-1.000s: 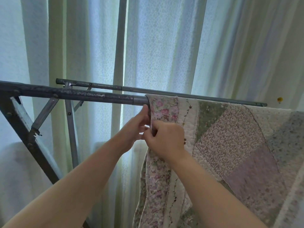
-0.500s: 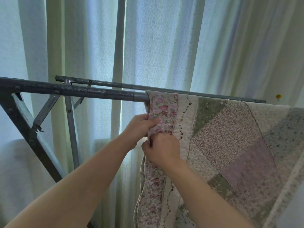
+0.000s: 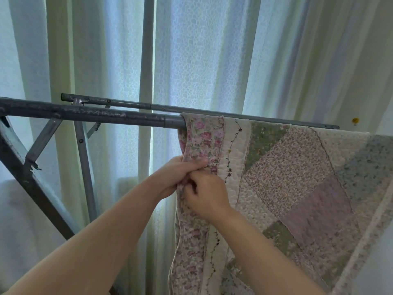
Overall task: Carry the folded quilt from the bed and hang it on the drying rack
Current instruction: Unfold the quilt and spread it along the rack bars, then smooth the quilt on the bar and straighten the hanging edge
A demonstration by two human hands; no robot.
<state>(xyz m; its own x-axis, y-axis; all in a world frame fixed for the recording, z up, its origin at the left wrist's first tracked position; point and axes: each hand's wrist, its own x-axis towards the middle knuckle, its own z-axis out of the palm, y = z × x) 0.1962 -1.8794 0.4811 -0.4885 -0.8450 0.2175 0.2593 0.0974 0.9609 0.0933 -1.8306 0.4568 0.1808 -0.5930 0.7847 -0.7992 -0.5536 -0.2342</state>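
Head view, scene: a person's two bare forearms reach up to a patchwork quilt (image 3: pixel 297 188) at a curtained window.
Quilt: draped over the near bar of the drying rack (image 3: pixel 85 113). It covers the bar's right stretch and hangs down in front, with its floral-bordered left edge falling between the two arms.
Drying rack: grey metal, scuffed. The near bar is bare to the left of the quilt, a thinner far bar (image 3: pixel 191 108) runs parallel behind it, and slanted legs and braces stand at left.
Left grip (image 3: pixel 178 177): closed on the quilt's left edge below the bar, fingers wrapped across the pink floral border.
Right grip (image 3: pixel 207 194): just below the left and touching it, knuckles toward the camera. It appears to pinch the same edge, though its fingertips are hidden.
Backdrop: pale sheer curtains (image 3: pixel 202 60) lit from behind, and a small yellow object (image 3: pixel 355 120) on the wall at right, too small to identify.
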